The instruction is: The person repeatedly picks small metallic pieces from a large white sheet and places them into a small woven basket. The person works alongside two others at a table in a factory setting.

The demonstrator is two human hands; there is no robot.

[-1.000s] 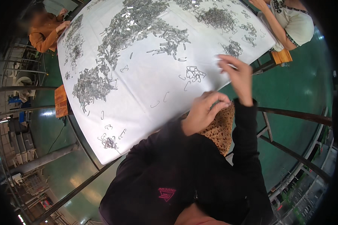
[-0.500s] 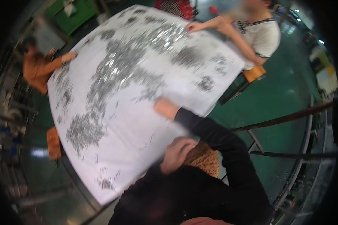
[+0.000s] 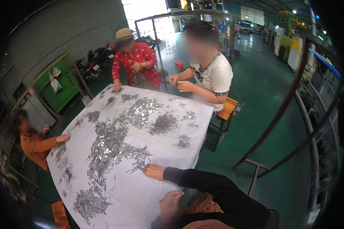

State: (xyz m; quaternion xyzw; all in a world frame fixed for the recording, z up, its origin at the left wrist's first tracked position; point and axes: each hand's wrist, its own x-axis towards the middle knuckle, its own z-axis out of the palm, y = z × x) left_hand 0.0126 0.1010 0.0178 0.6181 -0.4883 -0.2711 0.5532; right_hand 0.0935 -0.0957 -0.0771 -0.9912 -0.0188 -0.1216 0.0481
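Observation:
My right hand (image 3: 154, 171) reaches over the white-covered table (image 3: 133, 191), its fingers curled down at the near edge of a spread of small flat grey metal pieces (image 3: 138, 154). What its fingertips hold, if anything, is too small to make out. Closer to my body, my left hand (image 3: 169, 204) is raised at the table's near edge, thumb and forefinger pinched together. Something tiny may be between them, but I cannot name it. A few thin wire loops (image 3: 113, 188) lie on the cloth to the left of my hands.
Heaps of thin bent wire pieces (image 3: 164, 123) and flat metal pieces (image 3: 107, 139) cover much of the table. Co-workers in red (image 3: 143, 57), white (image 3: 214, 78) and orange (image 3: 36, 145) work around it. A wooden stool (image 3: 229, 108) and a rusty metal frame (image 3: 283, 110) are at the right.
My view has lifted, bringing the far co-workers into sight. My right hand has come to the edge of the metal pieces. The co-worker in white has drawn an arm back from the table.

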